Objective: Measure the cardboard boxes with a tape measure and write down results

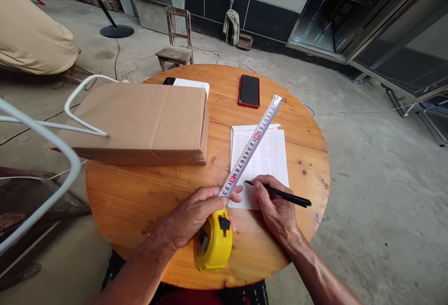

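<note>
One tape measure (220, 244) sits in the left hand (196, 214).

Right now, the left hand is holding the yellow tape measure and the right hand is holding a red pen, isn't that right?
Almost! The pen in the right hand is black, not red; the head view shows it. The left hand is holding the yellow tape measure, just as you said.
</note>
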The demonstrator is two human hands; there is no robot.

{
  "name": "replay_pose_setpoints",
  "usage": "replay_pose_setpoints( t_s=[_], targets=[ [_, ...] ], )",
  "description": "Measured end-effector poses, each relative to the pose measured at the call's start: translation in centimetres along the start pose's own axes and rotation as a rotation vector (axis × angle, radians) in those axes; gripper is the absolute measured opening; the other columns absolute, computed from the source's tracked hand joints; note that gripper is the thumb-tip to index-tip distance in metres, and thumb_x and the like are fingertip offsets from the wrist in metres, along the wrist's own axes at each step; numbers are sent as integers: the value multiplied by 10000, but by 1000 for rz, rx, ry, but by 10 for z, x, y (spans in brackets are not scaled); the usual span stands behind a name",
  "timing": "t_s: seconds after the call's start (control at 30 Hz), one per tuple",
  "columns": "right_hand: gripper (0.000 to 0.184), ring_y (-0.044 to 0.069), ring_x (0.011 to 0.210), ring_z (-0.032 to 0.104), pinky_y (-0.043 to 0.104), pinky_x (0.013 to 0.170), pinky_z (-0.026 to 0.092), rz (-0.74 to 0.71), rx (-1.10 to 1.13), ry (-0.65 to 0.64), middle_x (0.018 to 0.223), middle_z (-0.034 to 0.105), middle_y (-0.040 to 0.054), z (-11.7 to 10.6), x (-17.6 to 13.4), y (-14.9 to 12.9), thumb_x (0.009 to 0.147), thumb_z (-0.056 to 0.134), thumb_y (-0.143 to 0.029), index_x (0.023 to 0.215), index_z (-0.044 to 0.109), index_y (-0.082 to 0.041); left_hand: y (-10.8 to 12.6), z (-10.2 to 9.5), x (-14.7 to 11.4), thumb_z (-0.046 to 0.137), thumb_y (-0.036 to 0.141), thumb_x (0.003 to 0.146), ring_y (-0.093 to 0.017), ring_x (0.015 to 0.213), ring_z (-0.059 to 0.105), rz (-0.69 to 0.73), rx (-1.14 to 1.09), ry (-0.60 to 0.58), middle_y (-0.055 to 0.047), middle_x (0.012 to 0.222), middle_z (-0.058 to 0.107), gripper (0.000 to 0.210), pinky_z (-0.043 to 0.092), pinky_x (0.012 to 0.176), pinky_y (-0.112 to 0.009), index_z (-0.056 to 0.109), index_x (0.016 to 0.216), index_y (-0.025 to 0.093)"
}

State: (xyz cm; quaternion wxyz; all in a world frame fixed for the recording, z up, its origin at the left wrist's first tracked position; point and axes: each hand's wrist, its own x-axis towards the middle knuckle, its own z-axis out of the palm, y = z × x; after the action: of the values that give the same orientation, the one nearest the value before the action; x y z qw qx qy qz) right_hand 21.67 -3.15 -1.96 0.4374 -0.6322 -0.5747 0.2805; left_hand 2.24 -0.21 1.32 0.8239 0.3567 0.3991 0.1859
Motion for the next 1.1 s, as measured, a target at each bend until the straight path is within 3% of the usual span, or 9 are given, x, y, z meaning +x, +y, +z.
replay_pose_setpoints(
  t_s=[1.1],
  targets=[
    [156, 98, 523, 460, 219, 492, 375, 12, -17, -8, 622, 572, -27, 1, 1, -1, 884, 528, -259, 805, 644, -191, -1, -2, 0, 510, 272, 870, -145, 584, 616, -7, 10, -7, -65, 660, 723, 291, 440, 569, -227, 648, 1096, 150]
  ],
)
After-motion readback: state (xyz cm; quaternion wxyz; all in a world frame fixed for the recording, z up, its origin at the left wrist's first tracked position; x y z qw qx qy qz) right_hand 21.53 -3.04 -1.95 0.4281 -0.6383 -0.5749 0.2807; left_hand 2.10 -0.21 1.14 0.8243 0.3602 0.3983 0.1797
